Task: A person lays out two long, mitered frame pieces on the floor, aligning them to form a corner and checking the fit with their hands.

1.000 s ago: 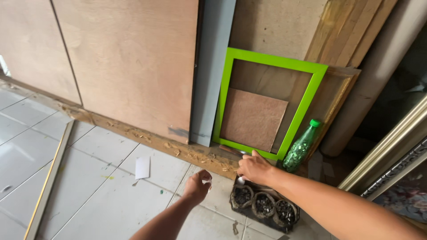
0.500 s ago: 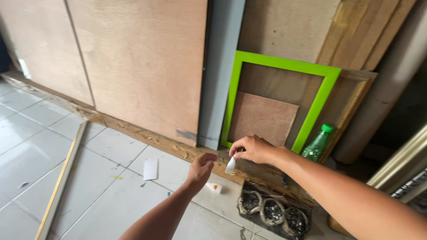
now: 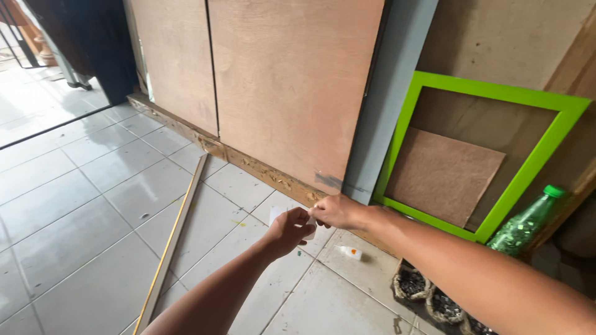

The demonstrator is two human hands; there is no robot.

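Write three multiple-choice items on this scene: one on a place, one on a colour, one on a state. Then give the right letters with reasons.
1. Where does the plastic bottle stand?
A. By the frame's lower right corner
B. On the long wooden strip
C. In the doorway

2. What colour is the square frame leaning on the boards?
A. Red
B. Bright green
C. Black

3. How do the left hand and right hand stand?
A. Far apart
B. Flat on the tiles
C. Together, fingers pinching a small white thing

Answers: 1 A, the bottle leans just right of the frame's bottom corner. 2 B, its whole border is lime green. 3 C, both hands meet above the floor around the white piece.
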